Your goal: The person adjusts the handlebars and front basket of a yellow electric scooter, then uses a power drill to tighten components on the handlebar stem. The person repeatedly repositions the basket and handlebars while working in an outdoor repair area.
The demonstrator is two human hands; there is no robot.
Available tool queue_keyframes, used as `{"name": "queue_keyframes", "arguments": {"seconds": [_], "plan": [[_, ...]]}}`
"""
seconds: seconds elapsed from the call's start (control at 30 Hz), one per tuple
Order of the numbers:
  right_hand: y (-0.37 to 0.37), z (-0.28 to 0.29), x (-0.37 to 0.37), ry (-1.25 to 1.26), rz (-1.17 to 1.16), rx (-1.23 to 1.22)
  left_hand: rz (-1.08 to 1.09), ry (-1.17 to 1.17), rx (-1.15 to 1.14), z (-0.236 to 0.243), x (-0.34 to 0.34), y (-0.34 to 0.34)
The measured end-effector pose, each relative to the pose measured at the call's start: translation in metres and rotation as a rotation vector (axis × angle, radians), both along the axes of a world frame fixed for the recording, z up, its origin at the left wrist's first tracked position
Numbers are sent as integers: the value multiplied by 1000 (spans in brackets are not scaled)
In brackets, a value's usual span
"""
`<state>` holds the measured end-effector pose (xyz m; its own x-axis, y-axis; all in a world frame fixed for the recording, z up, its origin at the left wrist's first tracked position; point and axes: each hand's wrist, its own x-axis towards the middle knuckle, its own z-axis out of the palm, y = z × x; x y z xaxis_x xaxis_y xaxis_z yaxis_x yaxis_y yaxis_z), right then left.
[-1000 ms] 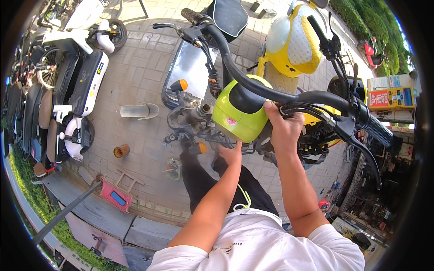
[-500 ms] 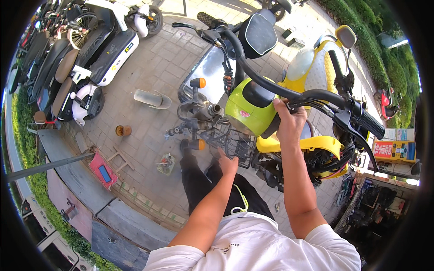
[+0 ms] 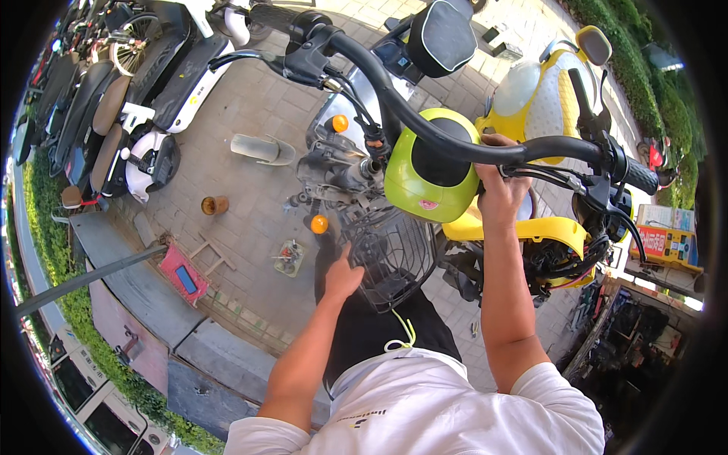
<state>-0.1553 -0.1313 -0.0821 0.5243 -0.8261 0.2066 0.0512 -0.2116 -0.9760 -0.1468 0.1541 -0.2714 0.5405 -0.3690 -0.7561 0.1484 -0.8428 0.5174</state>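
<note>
My right hand [image 3: 502, 182] is closed round the black handlebar [image 3: 447, 148], right beside the lime-green headlight housing [image 3: 430, 199]. The bar's grips and brake levers stick out to both sides. Below the housing hangs a black wire basket [image 3: 394, 262]. At the basket's left rim is my left hand [image 3: 343, 277], its index finger stretched along the wire and the other fingers curled in at the edge. Two orange turn signals [image 3: 319, 224] flank a bare grey fork and bracket assembly [image 3: 334, 171]. A yellow curved body panel [image 3: 523, 231] lies beneath my right forearm.
A grey mudguard [image 3: 262, 149], a rusty can [image 3: 214, 205] and a tray of small parts [image 3: 289, 258] lie on the paving. To the left, a stool [image 3: 182, 274] carries a phone; parked scooters [image 3: 159, 98] stand behind. A yellow scooter [image 3: 531, 98] is at the right.
The handlebar, headlight housing and basket have come up nearer to me, with the left grip swinging out to the left. My left hand has moved left along with the basket's rim; my right keeps its hold.
</note>
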Motion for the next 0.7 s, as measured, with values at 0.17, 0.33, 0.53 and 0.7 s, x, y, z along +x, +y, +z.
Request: {"name": "queue_keyframes", "arguments": {"seconds": [0.17,0.33,0.53,0.7], "plan": [[9,-1,-4,-45,-11,-2,-100,64,-109,5,43,24],[16,-14,-31,-96,-83,135,-211,262,-100,19,95,36],[35,-22,-45,-209,-151,232,-336,296,-59,50,144,44],[41,-26,-46,-248,-284,285,-430,339,7,48,163,42]]}}
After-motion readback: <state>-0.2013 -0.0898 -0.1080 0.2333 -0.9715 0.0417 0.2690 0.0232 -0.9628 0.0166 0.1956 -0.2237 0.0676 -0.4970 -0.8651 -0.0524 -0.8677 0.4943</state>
